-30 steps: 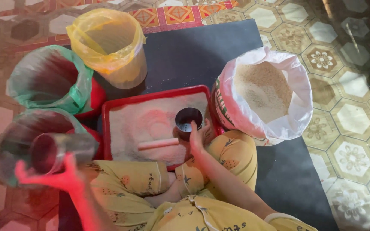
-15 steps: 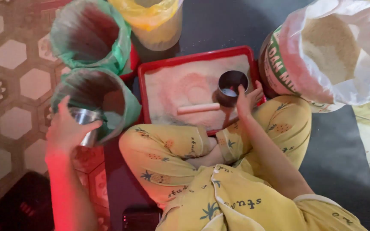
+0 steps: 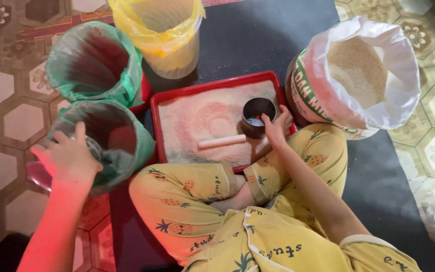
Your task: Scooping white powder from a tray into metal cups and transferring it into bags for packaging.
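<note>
the small dark round metal cup (image 3: 258,117) stands in the right end of the red rectangular plastic tray (image 3: 212,86), on a thin layer of pale grain, and it looks almost empty inside, so this scoop is yet to be filled. a short pale wooden stick (image 3: 222,142) lies in the grain just beside the cup, untouched. the near green-lined bucket (image 3: 127,146) holds only a little grain at its bottom, the far green-lined bucket (image 3: 96,63) and the yellow-lined bucket (image 3: 164,35) look empty, and the big white sack of grain (image 3: 363,75) is full, so most of the measuring seems left.

the right hand (image 3: 276,128) reaches forward over the folded knee, fingers curled on the cup's rim. the left hand (image 3: 69,158) is stretched out to the side at the near bucket's rim, closed round what may be a clear glass cup (image 3: 94,148), though the hand hides most of it.
</note>
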